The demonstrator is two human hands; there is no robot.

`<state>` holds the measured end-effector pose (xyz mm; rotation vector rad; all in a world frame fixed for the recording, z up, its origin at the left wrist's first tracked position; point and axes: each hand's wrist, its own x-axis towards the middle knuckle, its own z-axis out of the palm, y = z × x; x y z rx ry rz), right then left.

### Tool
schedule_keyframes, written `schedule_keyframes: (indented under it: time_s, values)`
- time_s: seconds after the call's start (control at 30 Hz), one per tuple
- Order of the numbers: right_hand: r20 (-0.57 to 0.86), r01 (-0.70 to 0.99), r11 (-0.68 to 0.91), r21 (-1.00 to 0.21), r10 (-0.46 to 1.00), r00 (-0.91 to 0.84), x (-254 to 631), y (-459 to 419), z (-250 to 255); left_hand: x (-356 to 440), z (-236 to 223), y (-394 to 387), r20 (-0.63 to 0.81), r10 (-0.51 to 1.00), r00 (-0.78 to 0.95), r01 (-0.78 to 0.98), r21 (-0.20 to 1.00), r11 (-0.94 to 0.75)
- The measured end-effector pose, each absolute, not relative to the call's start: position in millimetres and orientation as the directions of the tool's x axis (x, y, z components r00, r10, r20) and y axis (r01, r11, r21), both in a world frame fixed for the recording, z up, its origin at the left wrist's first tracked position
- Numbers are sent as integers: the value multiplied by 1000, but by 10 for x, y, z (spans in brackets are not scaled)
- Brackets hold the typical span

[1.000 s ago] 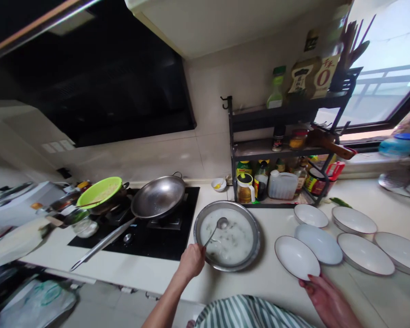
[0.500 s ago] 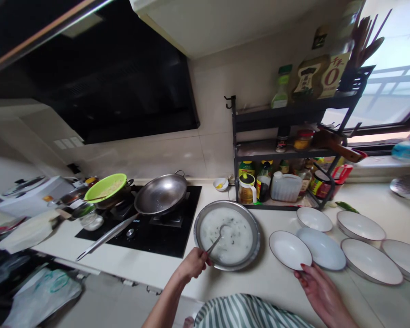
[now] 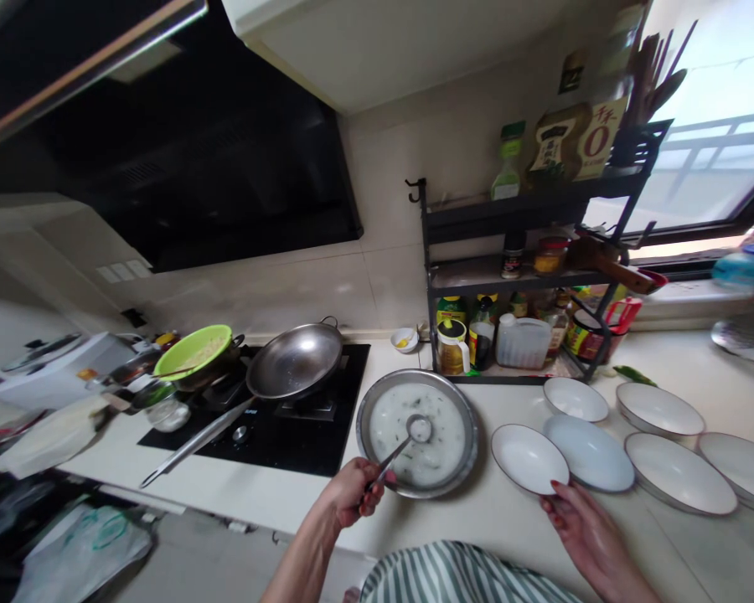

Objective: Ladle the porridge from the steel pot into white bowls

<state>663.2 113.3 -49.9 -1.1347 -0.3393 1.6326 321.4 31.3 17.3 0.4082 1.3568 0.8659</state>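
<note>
Left hand (image 3: 355,492): fingers curled round the handle of a ladle (image 3: 418,430). Scoop sits beyond the hand, up and to its right, within the outline of a metal basin (image 3: 471,435); can't tell if it's dipped or just above the surface. Basin is directly ahead-right of that hand, holding white liquid with dark bits.

Right hand (image 3: 581,523): pinching the near rim of a white bowl (image 3: 528,459), fingertips at the edge. Bowl lies ahead-left of that hand, between it and the basin; can't tell if its base touches the counter (image 3: 477,528).

Pale blue bowl (image 3: 594,454) just ahead of the right hand, more white bowls (image 3: 679,473) to its right. Wok (image 3: 298,360) ahead-left of the left hand.
</note>
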Motion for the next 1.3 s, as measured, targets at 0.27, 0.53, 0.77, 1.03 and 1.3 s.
schedule_keyframes:
  time_s: [0.27, 0.53, 0.77, 1.03, 1.3]
  values:
    - [-512, -602, -396, -694, 859, 25, 6608, 1135, -501, 3267, 331, 327, -691, 722, 21, -373, 665, 647]
    - [-470, -581, -371, -724, 883, 22, 6561, 1091, -481, 3327, 400, 373, -675, 732, 87, -373, 660, 653]
    - [-451, -588, -366, -722, 892, -1, 6485, 1084, -437, 3442, 601, 433, -660, 738, 145, -326, 672, 665]
    - [-470, -638, -373, -674, 882, -19, 6422, 1082, -361, 3695, 772, 504, -594, 781, 194, -160, 766, 623]
    - [-416, -620, -359, -698, 908, -58, 6386, 1082, -337, 3970, 744, 464, -405, 900, 164, 487, 826, 284]
